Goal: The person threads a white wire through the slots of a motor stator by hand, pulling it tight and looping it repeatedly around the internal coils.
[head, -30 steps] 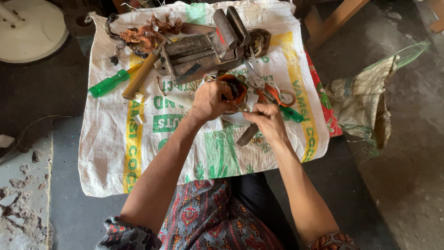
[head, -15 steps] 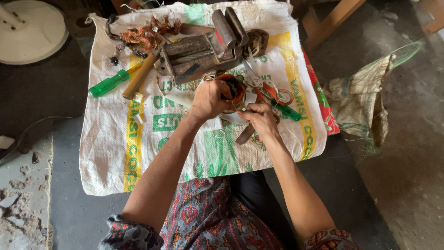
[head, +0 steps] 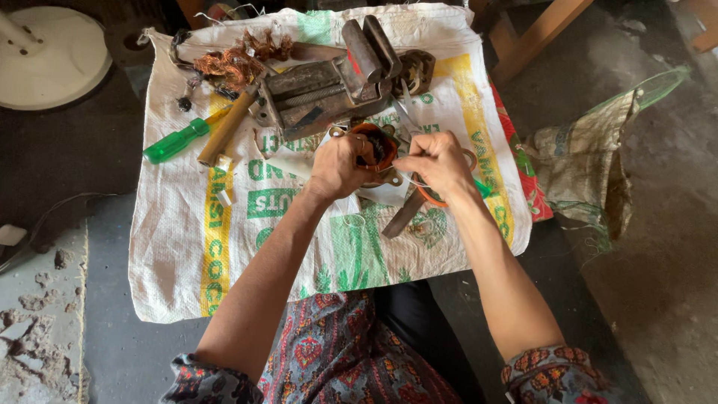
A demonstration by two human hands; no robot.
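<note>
Small copper-wound motor stator (head: pixel 374 146) is gripped in the left hand (head: pixel 336 166), held just above the woven sack (head: pixel 224 247), near the bench vise (head: pixel 329 90). Right hand (head: pixel 434 161) is pinched on thin wire at the winding. Wire could be snapped by an over-hard pull. Both forearms extended, wrists bent inward.

Patterned paisley sleeves (head: pixel 557 370) (rolled up), bare forearms.
</note>
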